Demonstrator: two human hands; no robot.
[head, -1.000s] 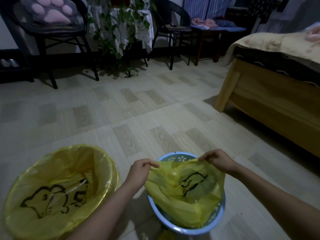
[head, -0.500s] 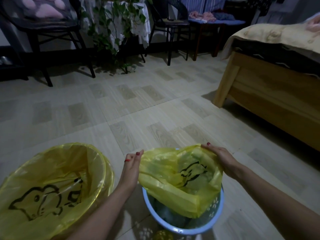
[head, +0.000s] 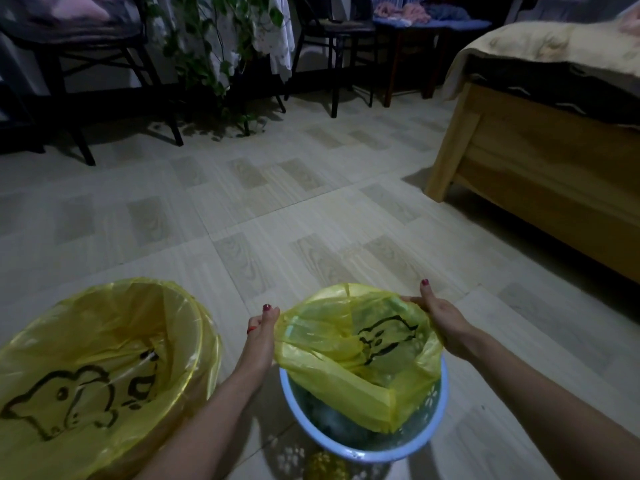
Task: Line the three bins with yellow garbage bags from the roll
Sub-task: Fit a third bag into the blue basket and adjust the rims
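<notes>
Left hand (head: 260,336) and right hand (head: 441,318) each pinch the yellow bag's (head: 349,362) mouth above the blue bin (head: 360,448); lined bin (head: 194,344) at nine o'clock

Dim indoor scene, bluish and underexposed, darkest along the far wall behind the chairs (head: 79,57). Soft light from above and nearer the camera, brightest on the tiled floor (head: 242,216). Faint sheen on the yellow garbage bag (head: 349,355). Deep shadow beside the wooden bed frame (head: 540,168). Strong wide-angle bending at the edges. Slight noise and softness throughout.
</notes>
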